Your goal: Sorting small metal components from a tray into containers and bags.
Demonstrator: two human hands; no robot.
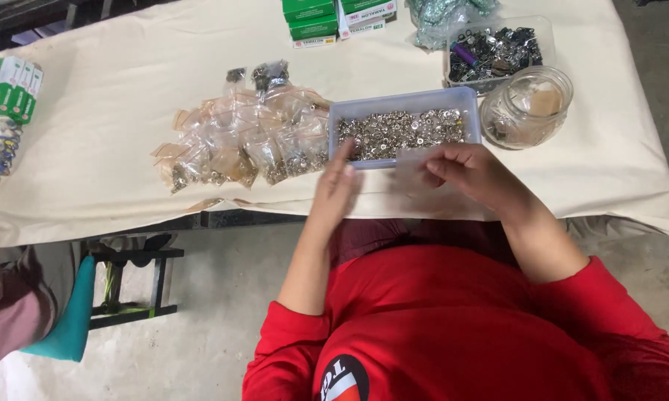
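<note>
A shallow clear plastic tray (339,110) full of small silver metal fittings sits on the cream cloth near the table's front edge. My left hand (335,189) hovers flat at the tray's front left corner, fingers together and blurred, holding nothing I can make out. My right hand (469,172) is in front of the tray, its fingers pinched on a small clear plastic bag (416,165). Left of the tray lies a heap of small filled clear bags (245,137).
A glass jar (527,106) stands right of the tray, with a clear box of dark metal parts (497,52) behind it. Green and white cartons (327,18) sit at the back, more (8,85) at the far left. Another person's sleeve (8,304) shows bottom left.
</note>
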